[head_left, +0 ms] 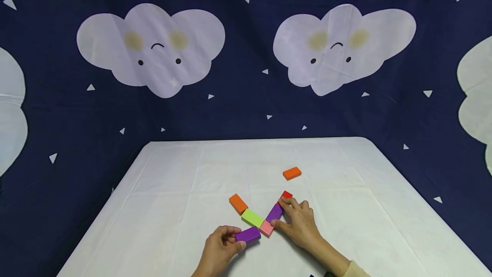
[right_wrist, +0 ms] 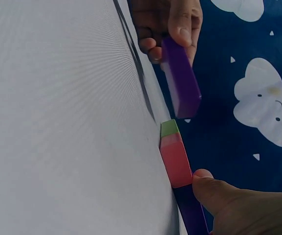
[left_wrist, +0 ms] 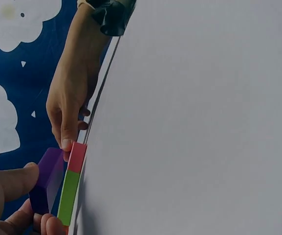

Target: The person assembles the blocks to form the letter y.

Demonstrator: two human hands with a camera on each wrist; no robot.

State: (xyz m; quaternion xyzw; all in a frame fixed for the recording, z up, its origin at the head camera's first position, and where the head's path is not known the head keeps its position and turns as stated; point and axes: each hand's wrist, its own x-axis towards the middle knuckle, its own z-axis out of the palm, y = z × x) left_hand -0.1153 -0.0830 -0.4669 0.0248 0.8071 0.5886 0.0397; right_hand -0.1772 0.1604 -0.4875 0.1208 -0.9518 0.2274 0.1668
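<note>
A purple block (head_left: 248,235) is pinched between the thumb and fingers of my left hand (head_left: 219,247), held just in front of a V-shaped row of blocks. That row runs from an orange block (head_left: 238,204) through a lime green block (head_left: 253,218) and a pink block (head_left: 267,228) to a second purple block (head_left: 274,213) and a red block (head_left: 286,195). My right hand (head_left: 301,223) holds the row's right arm, thumb by the pink and purple blocks and fingertips at the red one. In the right wrist view, the held purple block (right_wrist: 181,78) is tilted, apart from the row.
Another orange block (head_left: 292,173) lies alone on the white table (head_left: 165,208), beyond the row. Behind the table hangs a dark blue cloth (head_left: 246,110) with printed clouds and triangles.
</note>
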